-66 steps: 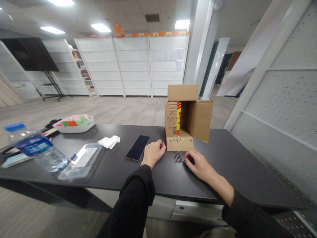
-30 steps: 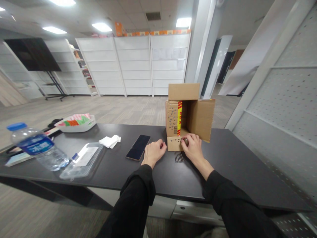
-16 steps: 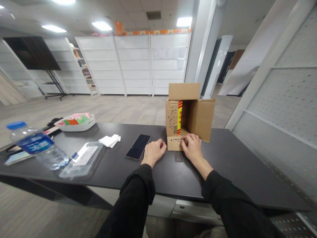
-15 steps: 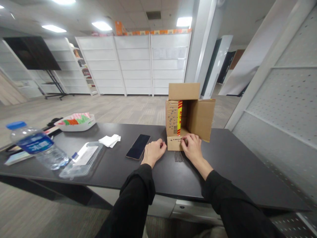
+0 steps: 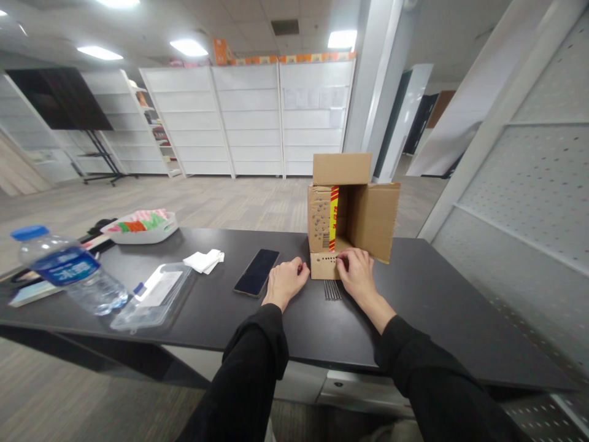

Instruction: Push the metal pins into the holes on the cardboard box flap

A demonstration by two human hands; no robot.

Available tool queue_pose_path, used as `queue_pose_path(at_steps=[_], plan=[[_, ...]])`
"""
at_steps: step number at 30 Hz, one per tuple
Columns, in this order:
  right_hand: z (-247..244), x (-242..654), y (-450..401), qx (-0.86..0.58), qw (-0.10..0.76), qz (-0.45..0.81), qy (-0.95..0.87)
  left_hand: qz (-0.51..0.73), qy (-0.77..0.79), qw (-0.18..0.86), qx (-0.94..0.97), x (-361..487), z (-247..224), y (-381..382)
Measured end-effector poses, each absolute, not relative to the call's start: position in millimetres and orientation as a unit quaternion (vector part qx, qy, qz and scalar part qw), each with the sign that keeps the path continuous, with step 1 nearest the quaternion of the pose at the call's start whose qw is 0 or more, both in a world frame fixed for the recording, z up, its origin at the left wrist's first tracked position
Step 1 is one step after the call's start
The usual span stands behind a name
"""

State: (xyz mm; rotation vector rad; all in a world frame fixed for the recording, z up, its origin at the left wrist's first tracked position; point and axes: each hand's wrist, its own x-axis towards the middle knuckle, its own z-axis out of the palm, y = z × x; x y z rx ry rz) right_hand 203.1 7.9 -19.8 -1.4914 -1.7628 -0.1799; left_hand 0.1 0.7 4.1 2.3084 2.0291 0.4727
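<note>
Moved: right hand (image 5: 356,274), seen earlier beside the rods, now at the box's front flap; left hand (image 5: 286,282) as before.
View: head, looking forward and down.
Right hand: thumb and fingertips drawn together in a pinch, touching the right part of the front flap (image 5: 324,267); cannot tell whether anything lies between them.
Left hand: resting on the desk, between phone and front flap; fingers curled, contents, if any, hidden.
Sleeves: black, both arms.
Rods (image 5: 332,290): several, thin, dark, in a close row on the desk, just in front of the front flap and near the right hand.
Box (image 5: 359,215): cardboard, opening toward the person; top flap up, right flap swung out, front flap lowered and marked with a row of dark dots.
Tape (image 5: 334,220): yellow and red, upright on the box's left flap, beside scattered grey spots.
Phone (image 5: 256,272): dark screen up, left of the left hand.
Tissue (image 5: 204,261): white, folded, left of the phone.
Case (image 5: 154,298): clear plastic.
Bottle (image 5: 69,270): blue cap, blue label, beside the case.
Basket (image 5: 161,233): white, bright cloth inside.
Desk (image 5: 442,294): dark top.
</note>
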Motion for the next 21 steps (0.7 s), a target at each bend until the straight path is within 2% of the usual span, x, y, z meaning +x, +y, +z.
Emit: queue_pose_path(at_steps=[21], plan=[[-27.4, 202.7, 12.9, -0.581, 0.419, -0.103, -0.691, 0.153, 0.65, 0.002, 0.744, -0.3, -0.5, 3.6]])
